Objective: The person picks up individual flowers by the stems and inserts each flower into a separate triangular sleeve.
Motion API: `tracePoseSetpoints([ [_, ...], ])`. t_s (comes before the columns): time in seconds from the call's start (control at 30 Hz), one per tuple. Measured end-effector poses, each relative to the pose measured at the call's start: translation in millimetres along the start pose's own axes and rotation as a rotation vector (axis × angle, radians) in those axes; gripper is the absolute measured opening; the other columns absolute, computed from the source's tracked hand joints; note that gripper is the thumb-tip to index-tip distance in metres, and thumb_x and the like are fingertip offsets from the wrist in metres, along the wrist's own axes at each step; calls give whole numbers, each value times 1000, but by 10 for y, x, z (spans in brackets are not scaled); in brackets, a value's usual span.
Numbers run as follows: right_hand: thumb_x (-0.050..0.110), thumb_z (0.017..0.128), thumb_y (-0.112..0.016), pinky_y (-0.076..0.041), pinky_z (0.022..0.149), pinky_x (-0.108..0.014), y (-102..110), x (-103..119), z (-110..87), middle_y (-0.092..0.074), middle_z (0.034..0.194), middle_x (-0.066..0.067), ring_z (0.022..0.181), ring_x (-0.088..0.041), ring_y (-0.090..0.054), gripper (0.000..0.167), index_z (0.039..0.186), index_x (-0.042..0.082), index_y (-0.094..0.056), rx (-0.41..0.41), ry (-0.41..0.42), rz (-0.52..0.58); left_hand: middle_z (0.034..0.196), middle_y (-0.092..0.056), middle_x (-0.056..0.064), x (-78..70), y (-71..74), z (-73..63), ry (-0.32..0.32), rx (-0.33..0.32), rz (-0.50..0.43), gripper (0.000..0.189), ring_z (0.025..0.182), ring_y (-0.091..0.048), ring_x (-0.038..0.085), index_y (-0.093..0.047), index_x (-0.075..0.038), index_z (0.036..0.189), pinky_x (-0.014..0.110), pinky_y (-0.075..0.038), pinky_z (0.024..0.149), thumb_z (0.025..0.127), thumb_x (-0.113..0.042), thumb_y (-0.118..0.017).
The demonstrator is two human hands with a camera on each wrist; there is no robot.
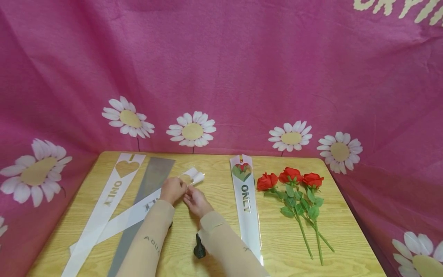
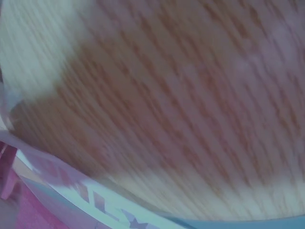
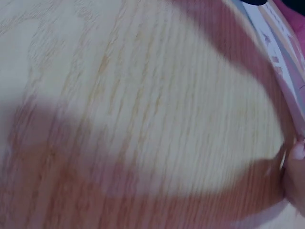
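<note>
In the head view, a long white printed rose sleeve [image 1: 129, 215] slants over the table, its top end curling up. My left hand [image 1: 172, 191] grips it just below that end, with the fingers bent over it. Close beside, my right hand [image 1: 197, 202] pinches the sleeve's edge between thumb and fingers. The right wrist view catches part of the right hand [image 3: 295, 179] at its edge, against the white strip. Along the bottom of the left wrist view runs the cut-out lettering of the sleeve [image 2: 86, 191]; the left hand is out of that picture.
Another white ONLY sleeve [image 1: 100, 215] and a grey strip [image 1: 155, 177] lie at left. Right of my hands is a sleeve [image 1: 247, 219] with red and green showing through its heart window. Several red roses [image 1: 290, 175] lie farther right. Pink cloth [image 1: 221, 77] hangs behind the table.
</note>
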State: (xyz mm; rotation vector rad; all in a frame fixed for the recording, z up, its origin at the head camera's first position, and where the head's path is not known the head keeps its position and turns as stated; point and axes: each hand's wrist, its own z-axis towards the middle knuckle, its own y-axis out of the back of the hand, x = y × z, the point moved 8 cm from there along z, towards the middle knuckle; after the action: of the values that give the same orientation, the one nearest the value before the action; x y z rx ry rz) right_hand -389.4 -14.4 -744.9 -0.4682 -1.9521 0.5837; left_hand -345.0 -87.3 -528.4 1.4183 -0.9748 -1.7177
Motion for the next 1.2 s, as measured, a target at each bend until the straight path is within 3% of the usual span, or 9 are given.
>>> tracePoseSetpoints([
  [0.13,17,87,-57,-49,56,-20,245,-31,227,-65,75,-2,63,-6,-59,12,92,6,-59,-100,121,-114,60,-56,3,-79,-64,-13,-64,44,-23,20,59,-51,21,-59,-9,59,35,-43,58,78,-17,-56],
  [0.5,0,83,-54,-51,56,-29,282,532,-349,-59,71,-10,60,-16,-57,8,75,-1,-53,-342,353,-465,70,-62,1,-273,-162,-20,-142,84,-147,13,65,-54,15,-66,-8,68,30,-46,63,78,-11,-58],
  [0.63,1,78,-63,-48,49,-26,242,752,-542,-54,64,-5,56,-14,-54,17,68,6,-49,-379,526,-551,61,-55,-2,-350,-190,3,-145,88,-263,20,59,-49,12,-62,-10,64,26,-41,56,84,-11,-56],
  [0.73,-1,74,-67,-43,43,-25,178,917,-719,-51,59,-2,53,-13,-52,23,67,8,-47,-391,648,-582,54,-46,-2,-408,-196,28,-118,96,-379,28,53,-42,12,-55,-10,59,23,-35,51,87,-10,-53],
  [0.83,-3,71,-68,-46,47,-31,82,1048,-927,-56,61,-8,57,-17,-55,20,82,5,-53,-390,598,-604,55,-47,-2,-460,-194,58,-59,97,-488,26,52,-42,10,-56,-7,61,21,-35,51,87,-7,-51],
  [0.93,-10,66,-63,-44,45,-26,-36,1204,-1164,-58,60,-5,55,-13,-55,35,98,4,-58,-375,707,-578,58,-54,2,-507,-198,84,10,101,-567,22,53,-46,9,-62,-2,69,20,-39,51,86,-7,-49],
  [1.0,-10,69,-62,-48,48,-27,-151,1311,-1364,-61,64,-8,57,-15,-57,39,106,2,-61,-376,705,-597,58,-56,4,-543,-189,96,43,96,-587,22,51,-48,9,-64,1,77,21,-41,48,88,-8,-48],
  [1.1,-10,72,-56,-50,52,-24,-332,1478,-1649,-65,71,-11,62,-15,-60,31,101,-4,-66,-380,789,-644,57,-55,4,-594,-146,118,76,72,-597,24,50,-47,9,-65,4,82,20,-39,46,90,-10,-47],
  [1.2,-10,75,-56,-51,57,-23,-429,1567,-1811,-67,81,-17,67,-19,-62,23,94,-7,-68,-410,778,-733,55,-52,2,-631,-93,139,111,44,-626,27,48,-45,9,-62,5,78,20,-37,45,91,-12,-45],
])
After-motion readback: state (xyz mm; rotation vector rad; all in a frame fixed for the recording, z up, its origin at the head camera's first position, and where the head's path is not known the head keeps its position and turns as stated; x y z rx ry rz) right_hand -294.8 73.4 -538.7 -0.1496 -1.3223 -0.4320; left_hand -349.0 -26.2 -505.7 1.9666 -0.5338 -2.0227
